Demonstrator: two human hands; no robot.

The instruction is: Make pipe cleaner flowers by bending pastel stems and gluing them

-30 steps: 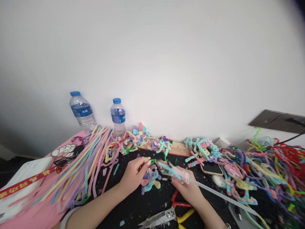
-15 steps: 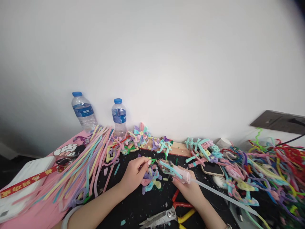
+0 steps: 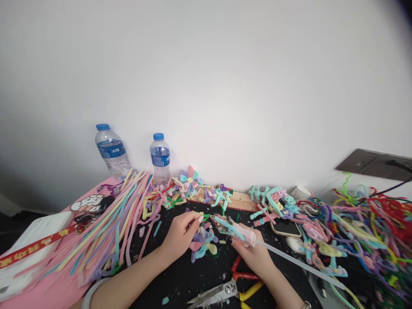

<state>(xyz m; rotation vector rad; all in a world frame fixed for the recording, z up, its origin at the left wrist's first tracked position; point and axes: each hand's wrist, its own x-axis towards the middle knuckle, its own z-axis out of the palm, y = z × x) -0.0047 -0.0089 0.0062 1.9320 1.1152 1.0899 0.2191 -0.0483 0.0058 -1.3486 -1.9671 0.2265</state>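
Observation:
My left hand pinches a small green fuzzy piece between thumb and fingertips. In my right hand is a pink glue gun, its nozzle end covered in fuzz and pointing left toward the green piece. A long translucent glue stick runs out of its back to the lower right. Just below my left fingertips lies a flower of purple, blue, pink and yellow fuzzy petals on the black mat.
Scissors with red and yellow handles lie in front. Fuzzy stems spread on the left, tangled ones on the right. Two water bottles stand by the wall. A phone and a mouse lie right.
The whole view has shifted very slightly. Both hands keep nearly the same pose and their hold on the green piece and the glue gun.

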